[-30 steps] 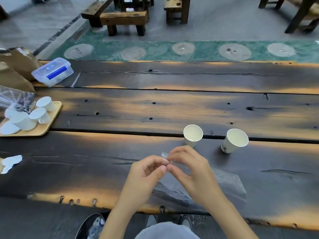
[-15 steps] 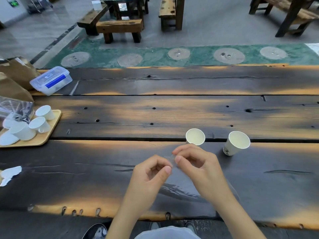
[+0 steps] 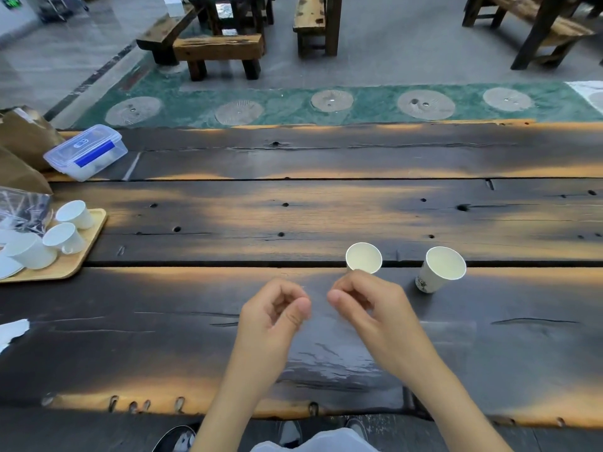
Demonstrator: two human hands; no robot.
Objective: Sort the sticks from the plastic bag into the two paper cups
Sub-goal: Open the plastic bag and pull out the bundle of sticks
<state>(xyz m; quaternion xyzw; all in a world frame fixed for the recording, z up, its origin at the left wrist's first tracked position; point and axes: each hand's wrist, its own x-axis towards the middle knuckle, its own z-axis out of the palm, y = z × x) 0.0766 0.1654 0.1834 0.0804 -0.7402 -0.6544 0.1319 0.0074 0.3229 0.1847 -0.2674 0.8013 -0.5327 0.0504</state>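
Wooden tray [image 3: 85,260], table's left edge: white ceramic cups [image 3: 62,238]. Left hand [image 3: 272,316] and right hand [image 3: 368,308], near edge: each pinches the clear plastic bag [image 3: 329,353] top, held slightly apart; contents indiscernible. Two paper cups [image 3: 363,258] [image 3: 440,269], just beyond the right hand: upright, seemingly empty. Dark plank table [image 3: 326,210]: open room beyond.

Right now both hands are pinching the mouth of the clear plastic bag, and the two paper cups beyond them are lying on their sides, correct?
Not quite. The head view shows both paper cups standing upright, mouths open upward. The rest holds: the left hand and right hand pinch the top of the clear plastic bag.
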